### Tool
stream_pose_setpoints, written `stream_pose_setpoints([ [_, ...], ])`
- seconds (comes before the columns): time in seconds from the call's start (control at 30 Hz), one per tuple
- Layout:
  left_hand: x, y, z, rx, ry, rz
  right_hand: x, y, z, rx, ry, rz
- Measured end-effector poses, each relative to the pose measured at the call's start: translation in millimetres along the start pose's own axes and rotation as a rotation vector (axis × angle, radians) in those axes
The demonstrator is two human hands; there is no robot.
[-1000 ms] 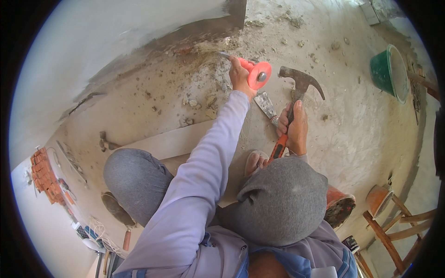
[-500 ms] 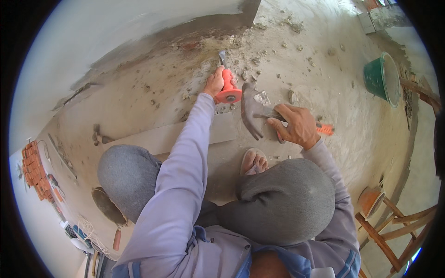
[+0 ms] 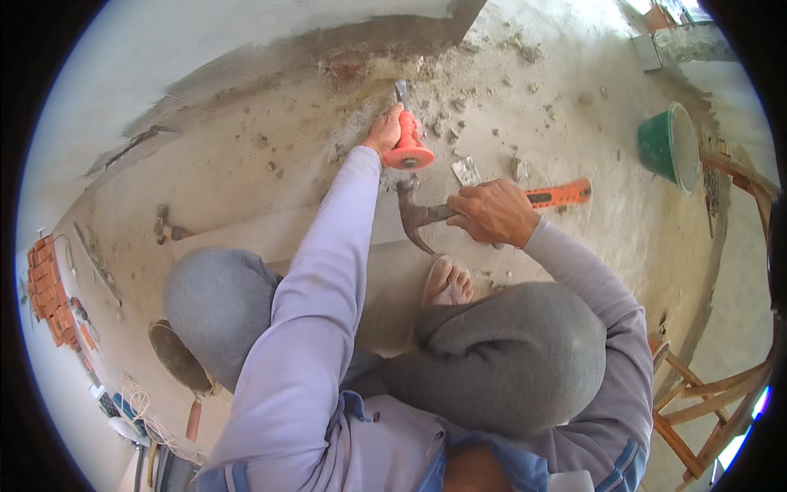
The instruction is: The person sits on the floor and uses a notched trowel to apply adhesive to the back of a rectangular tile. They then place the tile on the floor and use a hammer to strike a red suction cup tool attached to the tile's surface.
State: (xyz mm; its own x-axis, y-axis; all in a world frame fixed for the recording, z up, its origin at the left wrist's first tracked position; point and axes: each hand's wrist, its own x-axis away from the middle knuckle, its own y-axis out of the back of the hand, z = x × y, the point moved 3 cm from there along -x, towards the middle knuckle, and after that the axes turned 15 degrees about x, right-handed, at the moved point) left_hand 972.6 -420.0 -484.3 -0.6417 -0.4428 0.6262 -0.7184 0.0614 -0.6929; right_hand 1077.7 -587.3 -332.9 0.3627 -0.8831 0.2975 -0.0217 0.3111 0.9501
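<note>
In my left hand [image 3: 384,134] is a cold chisel with a red grip and round hand guard [image 3: 409,158]. Its metal blade points away from me, toward the rubble at the foot of the wall. My right hand [image 3: 498,213] is closed round the shaft of a claw hammer [image 3: 420,215], whose orange handle end sticks out to the right. The hammer head is nearer me than the chisel's guard and apart from it. A small pale flat piece [image 3: 466,171] lies on the floor between the chisel and my right hand.
Broken chunks [image 3: 455,105] litter the dusty floor below the wall [image 3: 246,41]. A green bucket [image 3: 670,148] is at the right, near a wooden frame [image 3: 697,402]. Another hammer [image 3: 168,225] rests at the left, with a round pan [image 3: 179,357] and stacked bricks [image 3: 49,291] nearby.
The hammer has moved back toward me and left, away from the chisel's guard, and more of its orange handle shows. My left hand still holds the chisel in nearly the same place.
</note>
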Motion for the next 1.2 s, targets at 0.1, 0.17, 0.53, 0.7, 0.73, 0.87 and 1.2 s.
stream_pose_setpoints([
  [0.1,3.3,5.3,-5.4,-0.048,-0.023,0.005,1.4,6.2,12.4,-0.01,0.107,0.034],
  [0.17,-1.6,-4.6,-7.4,0.049,-0.026,0.062,-3.1,4.5,4.3,0.011,0.057,-0.047],
  [0.53,-0.2,2.5,-4.5,0.15,-0.003,0.014,16.8,6.6,13.4,-0.268,-0.086,-0.004],
  [0.7,2.6,7.0,-15.8,0.098,0.066,0.033,5.4,25.3,21.2,-0.199,0.01,-0.055],
  [0.73,4.9,7.0,-18.0,0.077,0.064,0.018,0.5,23.3,17.4,-0.198,0.0,-0.071],
  [0.87,0.2,6.1,-15.0,0.054,0.037,0.049,-7.7,11.4,14.7,-0.159,-0.111,-0.1],
  [1.2,-12.9,10.8,-13.2,-0.18,-0.11,0.031,5.1,0.4,15.2,-0.201,-0.202,-0.194],
])
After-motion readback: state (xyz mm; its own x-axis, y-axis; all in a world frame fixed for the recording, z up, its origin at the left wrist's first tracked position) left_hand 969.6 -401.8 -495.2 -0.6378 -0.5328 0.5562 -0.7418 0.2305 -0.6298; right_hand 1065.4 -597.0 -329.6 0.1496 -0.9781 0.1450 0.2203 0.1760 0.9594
